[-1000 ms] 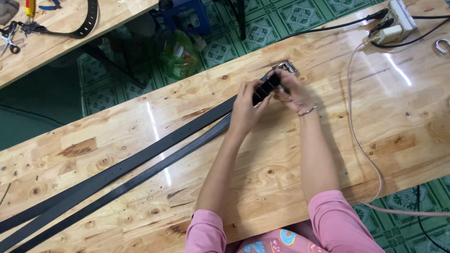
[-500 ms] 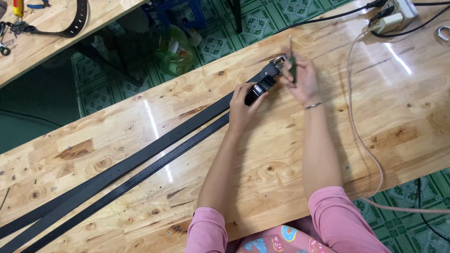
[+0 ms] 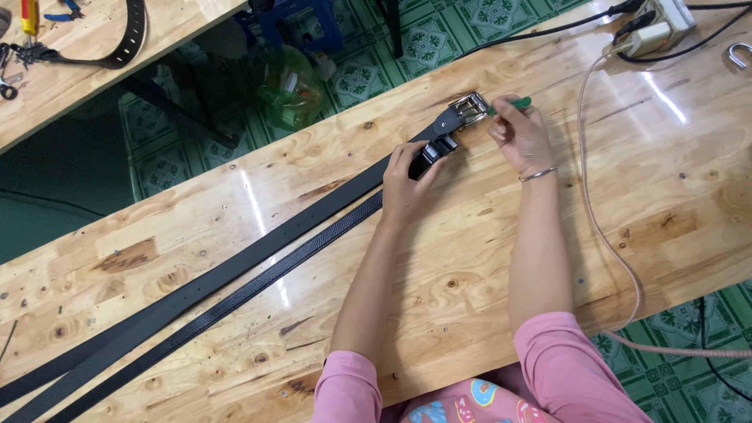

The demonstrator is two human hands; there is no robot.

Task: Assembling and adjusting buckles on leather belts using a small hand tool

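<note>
Two long black belts (image 3: 258, 258) lie diagonally across the wooden table (image 3: 439, 298), running from the lower left up to the middle. One ends in a silver metal buckle (image 3: 470, 104). My left hand (image 3: 407, 184) presses down on the belt ends just below the buckle, by a small black loop (image 3: 440, 146). My right hand (image 3: 521, 137) holds a thin tool with a green handle (image 3: 513, 103), its tip against the buckle.
A power strip (image 3: 658, 23) with black cables sits at the far right corner, and a pinkish cable (image 3: 603, 227) curves down the table's right side. A silver shackle (image 3: 739, 55) lies near the right edge. A second table (image 3: 78, 70) at upper left holds another belt and tools.
The belt end and buckle, held up in both hands before, now lie flat on the table. My right hand has shifted to the right of the buckle with the green tool.
</note>
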